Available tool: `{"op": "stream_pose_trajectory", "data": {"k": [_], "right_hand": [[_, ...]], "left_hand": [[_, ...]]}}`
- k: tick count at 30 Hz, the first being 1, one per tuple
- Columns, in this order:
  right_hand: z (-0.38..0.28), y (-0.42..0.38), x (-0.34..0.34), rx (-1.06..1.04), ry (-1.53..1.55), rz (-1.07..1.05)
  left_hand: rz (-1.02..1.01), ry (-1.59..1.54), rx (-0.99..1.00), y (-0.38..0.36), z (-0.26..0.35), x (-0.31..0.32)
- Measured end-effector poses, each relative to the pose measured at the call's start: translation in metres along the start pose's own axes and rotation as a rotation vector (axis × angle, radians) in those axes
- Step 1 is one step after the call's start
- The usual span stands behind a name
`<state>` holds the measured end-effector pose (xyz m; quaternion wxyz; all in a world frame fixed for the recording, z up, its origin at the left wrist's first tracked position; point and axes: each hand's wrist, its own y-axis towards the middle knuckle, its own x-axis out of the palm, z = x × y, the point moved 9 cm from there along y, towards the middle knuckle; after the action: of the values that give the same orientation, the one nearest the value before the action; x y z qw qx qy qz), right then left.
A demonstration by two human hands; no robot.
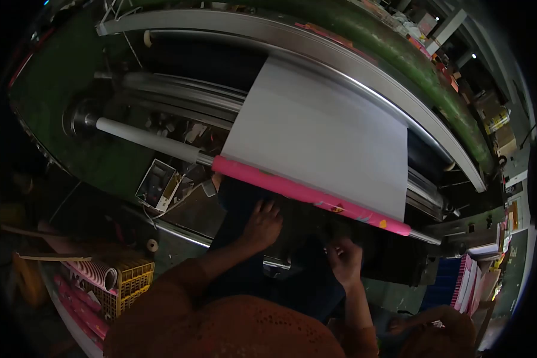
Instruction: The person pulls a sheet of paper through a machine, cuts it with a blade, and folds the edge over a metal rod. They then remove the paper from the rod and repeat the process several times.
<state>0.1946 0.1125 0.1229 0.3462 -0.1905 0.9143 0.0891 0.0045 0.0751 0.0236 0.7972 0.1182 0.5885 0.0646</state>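
A wide sheet of white material (322, 128) comes down from the machine onto a pink patterned roll (280, 185) on a metal shaft. My left hand (264, 227) lies over my dark-trousered leg, fingers a little spread and holding nothing, below the roll and apart from it. My right hand (346, 259) is raised near my other leg with its fingers curled in. Whether anything small is between those fingers is hidden. Left of the roll, a white core tube (149, 140) sits on the same shaft line.
A long metal beam (292, 37) crosses above the sheet. A white box of small parts (159, 185) stands left of my legs. At lower left are a yellow crate (134, 285) and a striped roll (95, 275). Another person's arm (429, 316) shows at lower right.
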Motion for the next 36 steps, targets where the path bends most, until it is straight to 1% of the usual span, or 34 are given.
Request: {"op": "stream_pose_trajectory", "data": {"k": [1, 2, 3, 5, 6, 7, 8, 9, 11, 12, 13, 14, 15, 17, 18, 19, 20, 22, 24, 25, 26, 27, 28, 30, 31, 33, 34, 36], "right_hand": [[-0.043, 0.014, -0.001, -0.118, 0.035, -0.058], [-0.083, 0.029, -0.004, -0.207, 0.032, -0.055], [-0.119, 0.046, -0.004, -0.297, 0.028, -0.051], [-0.178, 0.09, 0.011, -0.479, -0.003, -0.071], [-0.194, 0.116, 0.027, -0.538, -0.016, -0.094], [-0.207, 0.139, 0.044, -0.595, -0.028, -0.116], [-0.212, 0.162, 0.062, -0.592, -0.038, -0.145], [-0.217, 0.179, 0.078, -0.588, -0.047, -0.172], [-0.23, 0.197, 0.102, -0.614, -0.082, -0.182], [-0.233, 0.202, 0.112, -0.635, -0.119, -0.189], [-0.232, 0.207, 0.118, -0.633, -0.118, -0.197], [-0.23, 0.209, 0.126, -0.65, -0.179, -0.201], [-0.23, 0.211, 0.132, -0.667, -0.24, -0.202], [-0.23, 0.21, 0.134, -0.639, -0.252, -0.208], [-0.229, 0.211, 0.135, -0.613, -0.265, -0.212], [-0.23, 0.212, 0.135, -0.607, -0.266, -0.21], [-0.232, 0.21, 0.137, -0.636, -0.304, -0.218], [-0.237, 0.211, 0.139, -0.652, -0.34, -0.22], [-0.248, 0.213, 0.15, -0.746, -0.527, -0.261], [-0.246, 0.217, 0.151, -0.723, -0.527, -0.247], [-0.247, 0.217, 0.157, -0.777, -0.572, -0.267], [-0.244, 0.215, 0.158, -0.826, -0.619, -0.287], [-0.238, 0.214, 0.148, -0.791, -0.626, -0.264], [-0.223, 0.203, 0.129, -0.807, -0.685, -0.331], [-0.208, 0.202, 0.11, -0.769, -0.698, -0.305], [-0.174, 0.191, 0.08, -0.736, -0.778, -0.353], [-0.154, 0.187, 0.058, -0.702, -0.785, -0.335], [-0.111, 0.172, 0.002, -0.715, -0.818, -0.269]], "left_hand": [[0.045, -0.036, 0.026, 0.0, 0.001, -0.003], [0.091, -0.07, 0.053, 0.001, 0.003, -0.007], [0.096, -0.072, 0.04, 0.001, 0.002, -0.008], [0.072, -0.186, 0.098, 0.001, 0.009, -0.009], [0.077, -0.187, 0.087, 0.0, 0.012, -0.011], [0.038, -0.304, 0.098, -0.001, 0.017, -0.01], [-0.003, -0.421, 0.11, -0.002, 0.02, -0.012], [-0.002, -0.421, 0.104, -0.001, 0.019, -0.028], [0.396, -0.457, 0.358, -0.007, 0.029, -0.121], [0.394, -0.459, 0.35, -0.003, 0.025, -0.147], [0.522, -0.324, 0.318, -0.002, 0.019, -0.183], [0.646, -0.186, 0.287, -0.003, 0.011, -0.207], [0.642, -0.186, 0.285, 0.003, 0.003, -0.214], [0.495, -0.033, 0.106, 0.024, -0.022, -0.21], [0.493, -0.036, 0.108, 0.027, -0.028, -0.209], [0.449, 0.031, 0.129, 0.031, -0.03, -0.202], [0.403, 0.096, 0.155, 0.034, -0.029, -0.196], [0.385, 0.119, 0.174, 0.035, -0.03, -0.192], [0.369, 0.146, 0.207, 0.036, -0.028, -0.188], [0.38, 0.154, 0.191, 0.037, -0.03, -0.186], [0.392, 0.162, 0.18, 0.038, -0.031, -0.185], [0.385, 0.149, 0.214, 0.038, -0.028, -0.185], [0.334, 0.155, 0.19, 0.039, -0.03, -0.185], [0.244, 0.153, 0.15, 0.041, -0.033, -0.179], [0.202, 0.146, 0.135, 0.041, -0.035, -0.175], [0.208, 0.188, 0.148, 0.042, -0.032, -0.181], [0.205, 0.174, 0.183, 0.042, -0.028, -0.18], [0.249, 0.291, 0.138, 0.041, -0.029, -0.181]]}}
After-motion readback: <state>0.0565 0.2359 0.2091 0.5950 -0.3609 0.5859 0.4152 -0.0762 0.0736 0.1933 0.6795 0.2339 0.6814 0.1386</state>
